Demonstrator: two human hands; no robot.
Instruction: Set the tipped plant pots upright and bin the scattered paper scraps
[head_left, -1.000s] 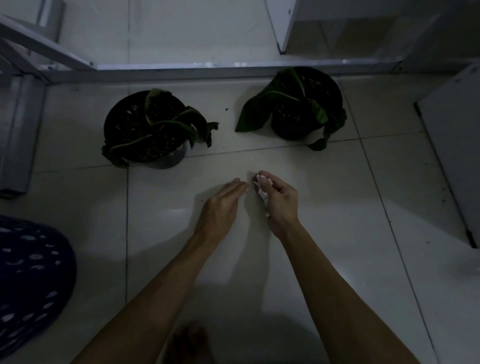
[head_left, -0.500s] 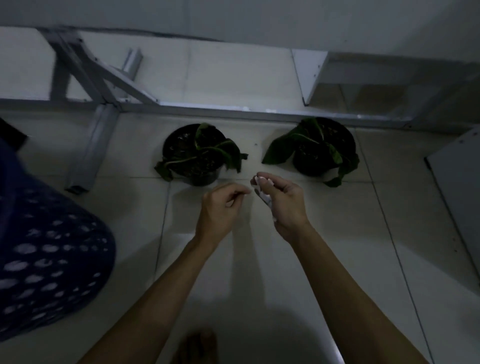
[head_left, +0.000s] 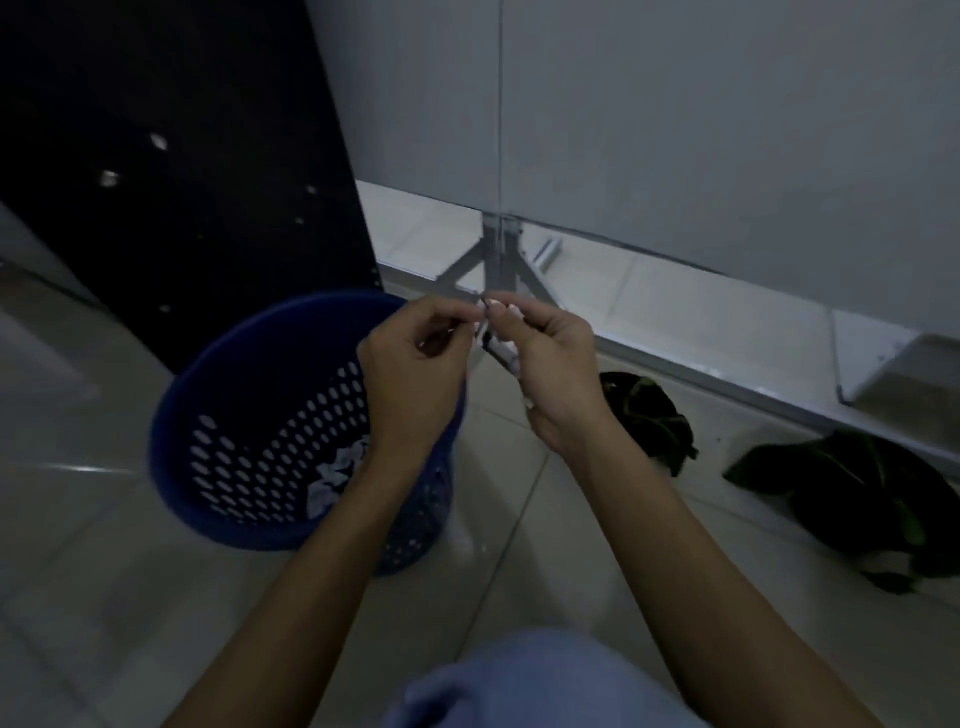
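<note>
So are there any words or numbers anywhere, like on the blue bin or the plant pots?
None can be read. The blue bin, the two plant pots and the paper scraps in the right hand show no writing in this dim view.

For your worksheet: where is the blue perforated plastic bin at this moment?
In the head view, the blue perforated plastic bin stands on the tiled floor at left, before a dark panel, partly under the left hand, with white paper scraps inside.

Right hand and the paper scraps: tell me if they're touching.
Touching. The head view shows the right hand closed around white paper scraps, bits poking out between the fingers and under the palm.
</note>
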